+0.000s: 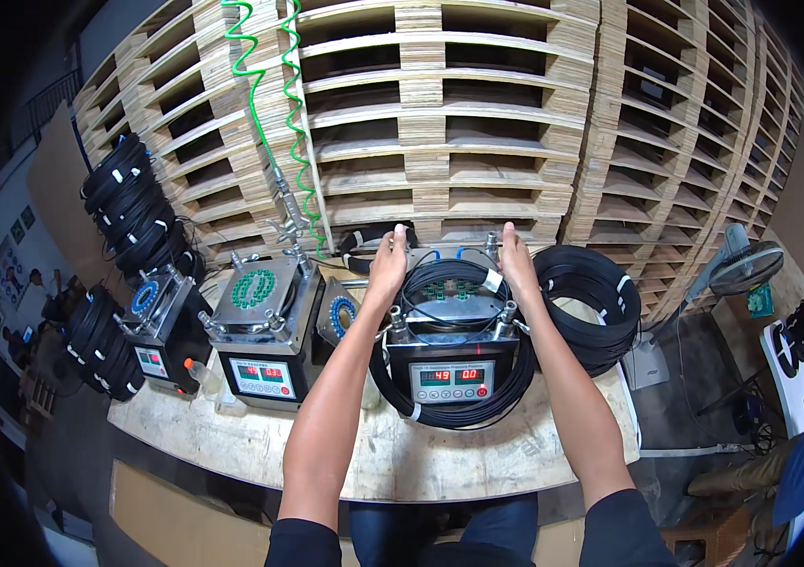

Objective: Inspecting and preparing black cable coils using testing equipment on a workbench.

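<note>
At the far corners of a benchtop machine (455,354) with a metal top and red digits on its front panel, my left hand (388,265) and my right hand (515,265) are raised. Both thumbs point up, and the fingers look curled at the corners; what they grip is hidden. A metal corner post (492,244) shows just inside my right hand. Over the machine's top lies a thin black cable coil (411,288) with a white tag. Green connector pieces sit in a ring on the top plate. A larger black cable loop (463,416) hangs around the machine's front.
To the left stand a second machine (256,331) with a green ring and a smaller one (161,331) with a blue ring. A thick black cable coil (600,307) lies at right. Stacked wooden pallets (473,118) rise behind the wooden tabletop (421,472). A fan (747,269) stands right.
</note>
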`<control>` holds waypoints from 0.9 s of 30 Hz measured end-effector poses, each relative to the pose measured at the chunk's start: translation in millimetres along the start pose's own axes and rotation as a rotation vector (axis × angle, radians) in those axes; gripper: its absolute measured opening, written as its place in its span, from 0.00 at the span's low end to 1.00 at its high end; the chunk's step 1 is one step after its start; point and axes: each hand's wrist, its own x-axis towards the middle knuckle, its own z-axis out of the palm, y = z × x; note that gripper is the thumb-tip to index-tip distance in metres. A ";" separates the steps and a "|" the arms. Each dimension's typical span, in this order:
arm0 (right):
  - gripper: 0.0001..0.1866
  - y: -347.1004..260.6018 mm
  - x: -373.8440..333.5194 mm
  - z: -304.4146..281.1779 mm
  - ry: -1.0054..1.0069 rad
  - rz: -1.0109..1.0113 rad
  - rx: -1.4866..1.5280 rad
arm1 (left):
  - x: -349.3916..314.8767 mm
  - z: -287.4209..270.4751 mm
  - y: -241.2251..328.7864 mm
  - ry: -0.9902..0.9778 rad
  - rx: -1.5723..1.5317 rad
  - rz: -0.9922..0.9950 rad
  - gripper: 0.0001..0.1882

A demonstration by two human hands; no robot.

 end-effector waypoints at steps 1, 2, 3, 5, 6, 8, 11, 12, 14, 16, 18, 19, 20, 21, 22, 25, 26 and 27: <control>0.42 0.3 1.1 -2.6 -0.027 0.016 -0.069 | -1.2 -2.9 1.4 -0.050 -0.002 -0.014 0.45; 0.42 1.0 1.3 -4.2 -0.027 0.018 -0.068 | -0.7 -2.2 0.9 -0.051 0.000 -0.015 0.45; 0.41 -3.3 -1.2 -3.4 -0.064 0.024 -0.083 | 1.1 -3.7 -2.5 -0.048 0.016 -0.021 0.46; 0.41 -9.7 -7.0 -7.3 -0.096 0.033 -0.099 | 4.5 -3.5 -8.9 -0.051 0.031 -0.024 0.46; 0.41 -21.7 -18.9 -3.9 -0.145 0.112 0.031 | 4.3 -10.0 -16.0 -0.012 0.040 -0.032 0.46; 0.41 -39.2 -30.4 -7.9 -0.180 0.189 0.156 | 8.9 -11.4 -21.3 0.017 0.041 -0.031 0.46; 0.39 -48.0 -37.3 -11.8 -0.158 0.247 0.242 | 22.9 -8.8 -35.2 -0.009 -0.055 -0.143 0.45; 0.39 -46.9 -36.2 -10.3 -0.129 0.246 0.281 | 29.1 -4.2 -43.8 -0.007 -0.054 -0.144 0.45; 0.38 -48.2 -38.1 -5.2 -0.113 0.245 0.324 | 34.4 -3.4 -56.6 0.194 -0.063 0.025 0.41; 0.38 -38.0 -35.3 -14.6 -0.091 0.216 0.316 | 20.7 1.8 -33.7 0.096 -0.056 0.005 0.43; 0.38 -36.6 -33.3 -14.6 -0.071 0.206 0.257 | 6.0 -4.4 -12.4 -0.017 -0.036 -0.048 0.47; 0.38 -37.8 -32.7 -12.2 -0.056 0.196 0.200 | 9.6 -6.2 -17.5 -0.023 -0.039 -0.025 0.48; 0.38 -38.8 -31.7 -10.1 -0.059 0.195 0.203 | 9.1 -8.9 -17.5 -0.020 -0.036 -0.025 0.48; 0.38 -39.3 -30.6 -8.9 -0.025 0.157 0.071 | 7.3 -9.6 -15.5 -0.036 -0.049 -0.041 0.48; 0.40 -39.5 -29.7 -7.6 0.009 0.119 -0.062 | 5.8 -9.7 -13.4 -0.053 -0.062 -0.057 0.48; 0.41 -40.3 -29.5 -6.9 0.071 0.138 -0.199 | 2.2 -8.0 -8.1 -0.064 -0.048 -0.073 0.48; 0.41 -40.3 -29.1 -9.5 0.048 0.165 -0.229 | 1.7 -7.2 -8.1 -0.068 -0.049 -0.074 0.48; 0.41 -38.8 -27.8 -10.5 0.049 0.165 -0.229 | 3.2 -7.8 -11.6 -0.031 -0.037 -0.057 0.48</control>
